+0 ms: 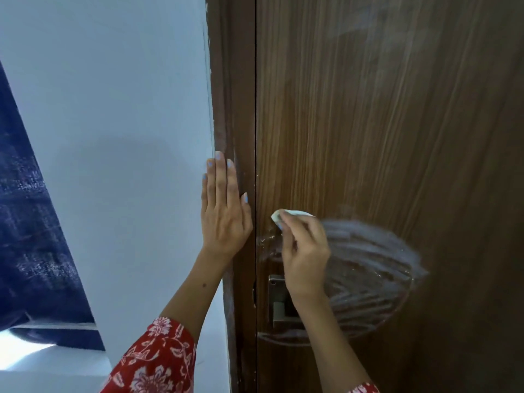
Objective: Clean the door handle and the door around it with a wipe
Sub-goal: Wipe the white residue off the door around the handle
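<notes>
A brown wood-grain door [397,137] fills the right side. My right hand [304,251] presses a small white wipe [286,214] against the door just above the handle. Only the upper edge of the wipe shows past my fingers. The metal door handle plate [279,300] sits below my right wrist, and my arm hides most of the handle. Wet, whitish wiping streaks [374,270] spread over the door to the right of the handle. My left hand [224,211] lies flat, fingers up, on the dark door frame [235,80] and holds nothing.
A pale wall [113,123] stands left of the frame. A dark blue curtain [31,236] hangs at the far left. Fainter smears mark the top of the door [377,26]. My left sleeve [153,361] is red with a floral print.
</notes>
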